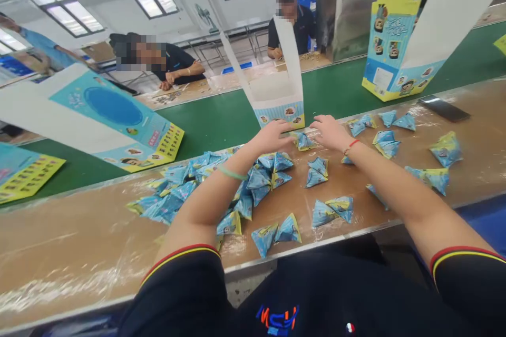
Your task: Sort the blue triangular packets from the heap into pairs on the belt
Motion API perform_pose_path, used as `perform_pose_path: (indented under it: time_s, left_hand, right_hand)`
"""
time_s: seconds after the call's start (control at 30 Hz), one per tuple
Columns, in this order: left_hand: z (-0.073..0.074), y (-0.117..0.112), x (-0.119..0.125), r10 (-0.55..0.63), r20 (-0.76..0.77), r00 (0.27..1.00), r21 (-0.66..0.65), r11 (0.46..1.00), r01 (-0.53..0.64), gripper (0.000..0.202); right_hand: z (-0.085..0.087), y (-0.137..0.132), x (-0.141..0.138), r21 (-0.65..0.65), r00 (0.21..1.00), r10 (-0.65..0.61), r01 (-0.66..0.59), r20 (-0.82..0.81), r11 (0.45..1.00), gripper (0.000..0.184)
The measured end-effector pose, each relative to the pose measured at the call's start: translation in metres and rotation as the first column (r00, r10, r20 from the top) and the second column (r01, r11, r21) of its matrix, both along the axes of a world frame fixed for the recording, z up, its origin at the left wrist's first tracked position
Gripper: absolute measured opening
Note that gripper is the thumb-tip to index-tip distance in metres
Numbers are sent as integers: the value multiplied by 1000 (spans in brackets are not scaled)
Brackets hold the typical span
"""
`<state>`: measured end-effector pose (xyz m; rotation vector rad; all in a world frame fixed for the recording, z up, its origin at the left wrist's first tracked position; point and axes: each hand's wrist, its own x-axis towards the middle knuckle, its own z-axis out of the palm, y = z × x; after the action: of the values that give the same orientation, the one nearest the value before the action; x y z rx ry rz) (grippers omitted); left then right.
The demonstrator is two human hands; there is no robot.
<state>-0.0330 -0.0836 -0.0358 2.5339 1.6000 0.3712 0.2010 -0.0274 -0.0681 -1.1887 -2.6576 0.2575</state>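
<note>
My left hand (272,136) and my right hand (331,131) reach across the brown worktable (79,253) and meet over one blue and yellow triangular packet (303,141). Both hands have curled fingers touching that packet. Just beyond them stands an open white display box (276,96) with a blue printed front, at the edge of the green conveyor belt (336,89). A heap of the same triangular packets (205,179) lies under my left forearm. More packets (389,142) lie scattered by my right arm.
Open printed cartons ride the belt: one lying flat at left (114,116), one upright at right (391,47). A black phone (443,108) lies at the table's far right. Two people in dark shirts work at the opposite table (221,81).
</note>
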Motion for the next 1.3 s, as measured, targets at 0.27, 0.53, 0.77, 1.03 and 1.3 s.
perform_pose_path:
  time_s: [0.27, 0.53, 0.77, 1.03, 1.3]
  left_hand:
    - [-39, -200, -35, 473, -181, 862, 183, 878, -443, 98]
    - [-133, -321, -59, 877, 88, 472, 292, 430, -854, 108]
    - [-158, -313, -80, 848, 280, 451, 326, 357, -875, 94]
    - [-160, -331, -109, 821, 290, 491, 458, 332, -825, 91]
    - [-155, -336, -126, 836, 196, 513, 449, 388, -805, 84]
  right_hand:
    - [-27, -61, -97, -325, 926, 367, -322, 87, 889, 142]
    - [-78, -30, -134, -132, 839, 542, -533, 39, 835, 130]
    - [-75, -26, -163, -171, 757, 654, -645, -6, 745, 131]
    - [-84, -47, -199, -159, 715, 694, -697, -84, 699, 130]
    - [-78, -62, -215, -142, 728, 685, -678, 3, 721, 132]
